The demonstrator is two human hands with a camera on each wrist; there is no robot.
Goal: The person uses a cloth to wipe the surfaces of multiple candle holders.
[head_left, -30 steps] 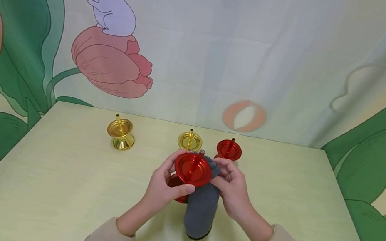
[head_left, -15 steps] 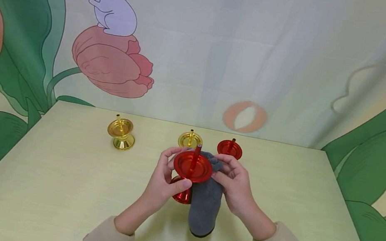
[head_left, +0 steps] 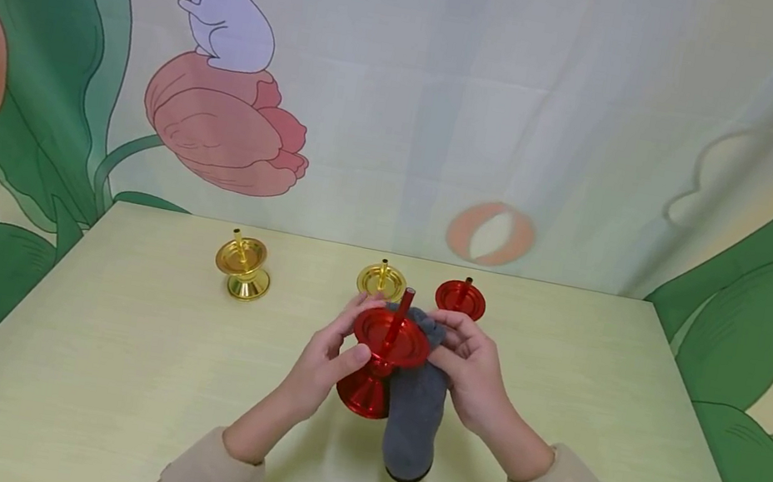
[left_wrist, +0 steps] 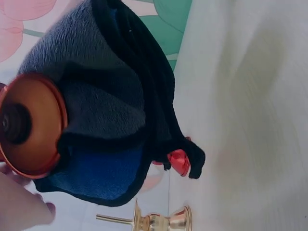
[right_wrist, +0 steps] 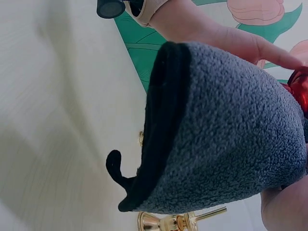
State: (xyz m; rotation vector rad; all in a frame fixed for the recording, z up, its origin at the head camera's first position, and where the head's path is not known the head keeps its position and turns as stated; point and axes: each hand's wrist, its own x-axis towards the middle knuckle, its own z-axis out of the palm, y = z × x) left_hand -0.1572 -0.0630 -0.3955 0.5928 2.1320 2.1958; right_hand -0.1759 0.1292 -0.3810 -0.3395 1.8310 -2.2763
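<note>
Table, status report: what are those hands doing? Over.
Left hand: gripping red candle holder. Right hand: pinching gray cloth beside it. Two gold holders, another red one: farther back, seemingly clear.

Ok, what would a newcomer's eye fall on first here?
Probably the shiny red holder gripped by the left hand, mid-picture in the head view, with the grey cloth in the right hand beside it. Near the far edge of the table stand one gold holder on the left, another gold holder and, right of it, a second red holder. The white cartoon animal at the upper left of the backdrop also stands out.
</note>
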